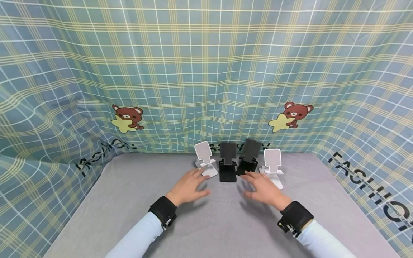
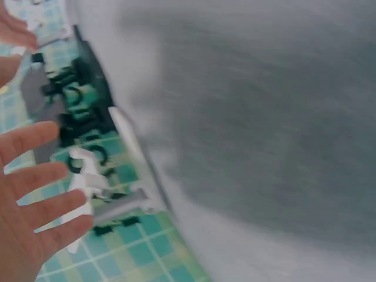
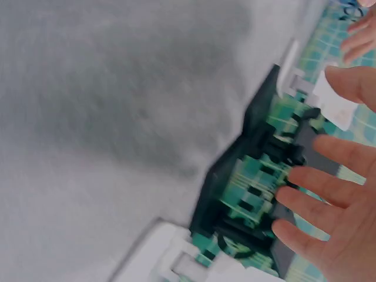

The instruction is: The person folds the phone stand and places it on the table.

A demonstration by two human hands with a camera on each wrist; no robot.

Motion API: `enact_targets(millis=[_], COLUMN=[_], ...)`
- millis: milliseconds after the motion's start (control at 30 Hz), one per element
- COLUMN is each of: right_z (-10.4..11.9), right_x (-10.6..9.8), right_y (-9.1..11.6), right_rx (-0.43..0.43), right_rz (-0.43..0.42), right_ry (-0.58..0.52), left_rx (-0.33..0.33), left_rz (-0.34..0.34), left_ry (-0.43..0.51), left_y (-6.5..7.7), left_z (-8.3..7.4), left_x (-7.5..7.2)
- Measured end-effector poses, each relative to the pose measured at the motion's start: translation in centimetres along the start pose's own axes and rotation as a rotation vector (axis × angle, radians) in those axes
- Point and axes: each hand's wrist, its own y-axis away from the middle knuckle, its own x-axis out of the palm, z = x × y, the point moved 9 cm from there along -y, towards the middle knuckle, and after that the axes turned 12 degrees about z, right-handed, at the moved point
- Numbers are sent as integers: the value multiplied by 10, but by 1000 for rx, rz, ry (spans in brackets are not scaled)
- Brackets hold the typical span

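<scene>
Four foldable phone stands form a slightly curved row on the grey tabletop: a white stand [image 1: 204,152] at left, a black stand [image 1: 228,154], a second black stand [image 1: 251,149] tilted rightward, and another white stand [image 1: 272,159] at right. My left hand [image 1: 188,188] hovers before the left white stand, fingers spread. Over the front of the right-hand pair is my right hand [image 1: 266,190], its fingers also apart and holding nothing. Both palms show in the wrist views, with the left hand [image 2: 29,205] beside a white stand [image 2: 138,158] and the right hand [image 3: 335,205] beside black stands [image 3: 258,111].
A plaid curtain [image 1: 206,71] with printed bears and lettering hangs behind the table [image 1: 129,179] and along both sides. The stands are close to the table's back edge. Black bands [image 1: 162,211] wrap both wrists.
</scene>
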Motion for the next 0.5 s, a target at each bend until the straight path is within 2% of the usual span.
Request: enact_targets(millis=[267,367,500], right_z=[-13,-26,-50], right_x=[-38,-52,-68], right_y=[14,21,31], right_rx=[-5,18,86], right_rz=[-34,-69,-72], right_ry=[16,3,-49], left_rx=[38,44,35], left_rz=[-65,-76,-58], left_ry=[-13,-6,58], left_y=[-18,-29,-48], left_z=[-22,-30,-43], left_x=[-32,-43,-53])
